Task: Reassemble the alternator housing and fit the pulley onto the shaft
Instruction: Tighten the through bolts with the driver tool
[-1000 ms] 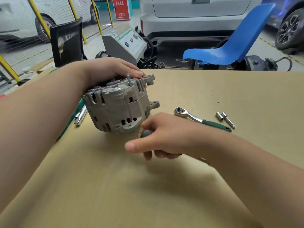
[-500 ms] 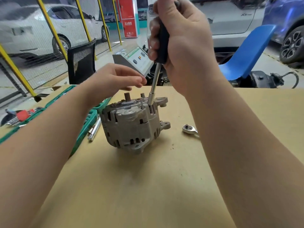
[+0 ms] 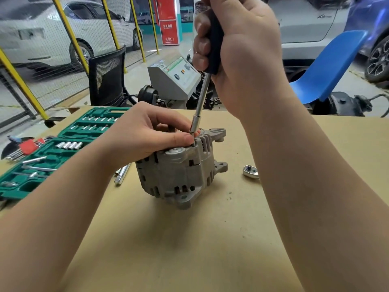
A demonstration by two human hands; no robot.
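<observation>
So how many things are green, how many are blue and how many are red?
Green: 1, the green plastic socket-set case
Blue: 1, the blue plastic chair
Red: 2, the red holder of hex keys and the red standing sign
Total: 4

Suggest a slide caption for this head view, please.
Right hand sets nut driver on alternator bolt; left hand steadies it.

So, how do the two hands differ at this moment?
The right hand is raised high, its fist round the black driver handle; the left hand lies low on the alternator, pinching near the driver tip. Both serve the same driver.
</observation>
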